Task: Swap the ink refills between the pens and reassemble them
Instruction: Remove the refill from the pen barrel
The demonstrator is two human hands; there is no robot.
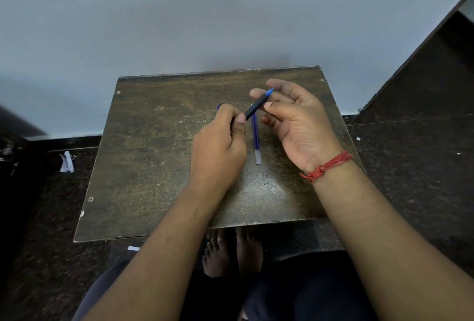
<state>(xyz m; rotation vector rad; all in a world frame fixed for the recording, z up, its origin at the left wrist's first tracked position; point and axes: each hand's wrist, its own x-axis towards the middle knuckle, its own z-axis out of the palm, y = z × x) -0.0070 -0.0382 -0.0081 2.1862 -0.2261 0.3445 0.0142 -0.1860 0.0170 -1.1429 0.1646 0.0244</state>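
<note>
My left hand (218,146) grips the rear of a blue pen (257,104) that slants up to the right above the small dark wooden table (154,154). The pen has a dark grip section and a blue tip. My right hand (295,118) pinches the grip section between thumb and fingers, just below the tip. A little blue plastic peeks out behind my left knuckles; I cannot tell whether it is the pen's end or another part. Two blue ink refills (256,141) lie side by side on the table between my hands, running towards me.
The table stands against a pale wall (230,13). Dark speckled floor lies all round it, with crumpled paper (67,163) at the left and small white scraps. My bare feet (230,251) show under the table's near edge. A red thread band (325,167) circles my right wrist.
</note>
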